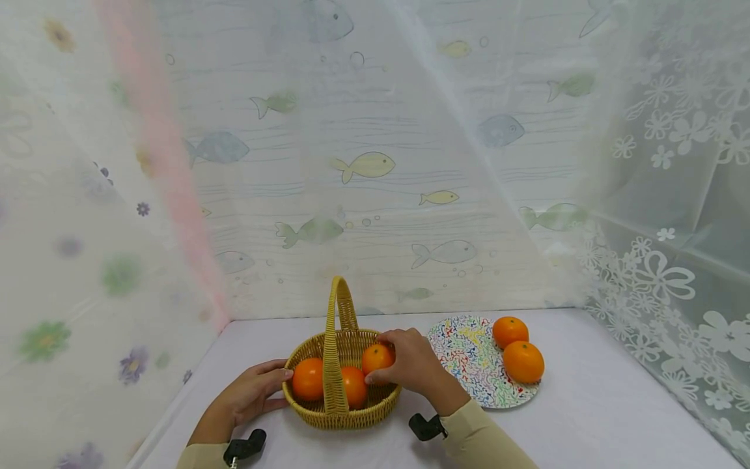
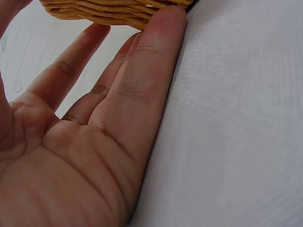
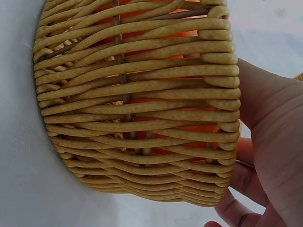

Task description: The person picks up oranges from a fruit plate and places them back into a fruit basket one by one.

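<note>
Left of the yellow, woven, oval basket point(image 1: 346, 421), we noted the left hand point(image 1: 256, 391), fingers extended, touching its side. Inside sat two smooth, glossy, round orange fruits point(image 1: 307, 379) point(image 1: 354, 387). Within its right end, the right hand point(image 1: 415, 365) pinched a third round fruit point(image 1: 377, 357); we judged this the placing step, release called for next. Right of the basket, a multicoloured round plate point(image 1: 469, 368) bore two more orange fruits point(image 1: 510, 332) point(image 1: 523, 362).

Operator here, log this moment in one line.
left hand: touching basket side | right hand: holding orange at basket | inside basket: two other oranges | plate: two oranges
</note>
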### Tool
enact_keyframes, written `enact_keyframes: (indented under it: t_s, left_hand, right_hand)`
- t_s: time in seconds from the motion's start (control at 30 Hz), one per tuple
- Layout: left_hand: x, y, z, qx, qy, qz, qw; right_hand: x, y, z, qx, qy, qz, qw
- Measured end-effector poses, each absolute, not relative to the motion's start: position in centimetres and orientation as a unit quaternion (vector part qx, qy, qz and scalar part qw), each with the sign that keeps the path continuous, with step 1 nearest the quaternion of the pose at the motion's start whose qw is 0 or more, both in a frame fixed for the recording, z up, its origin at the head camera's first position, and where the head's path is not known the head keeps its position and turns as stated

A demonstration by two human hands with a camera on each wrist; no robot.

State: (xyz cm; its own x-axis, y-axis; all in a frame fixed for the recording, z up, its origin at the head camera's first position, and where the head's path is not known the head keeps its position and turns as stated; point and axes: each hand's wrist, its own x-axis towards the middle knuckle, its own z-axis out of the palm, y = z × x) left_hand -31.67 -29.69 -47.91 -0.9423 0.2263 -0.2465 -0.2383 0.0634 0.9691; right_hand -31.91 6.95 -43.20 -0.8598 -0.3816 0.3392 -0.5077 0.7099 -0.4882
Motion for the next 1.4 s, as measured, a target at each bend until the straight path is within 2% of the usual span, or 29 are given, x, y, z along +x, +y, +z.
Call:
enact_keyframes:
  t_s: [0.7, 1.1, 1.4]
  left_hand:
    - [-31.5, -29.6, -47.8, -0.006, 0.707, 0.686, 0.17]
    - [-31.6, -29.6, -47.7, -0.008, 0.71, 0.683, 0.169]
    - [-31.6, -29.5, -47.7, -0.009, 0.71, 0.683, 0.171]
  right_hand:
    - [-31.9, 7.0, -43.4, 0.238, -0.923, 0.29, 0.09]
    - [-31.9, 7.8, -42.3, 0.242, -0.913, 0.322, 0.064]
    - [-32.1, 9.6, -41.4, 0.225, -0.909, 0.345, 0.066]
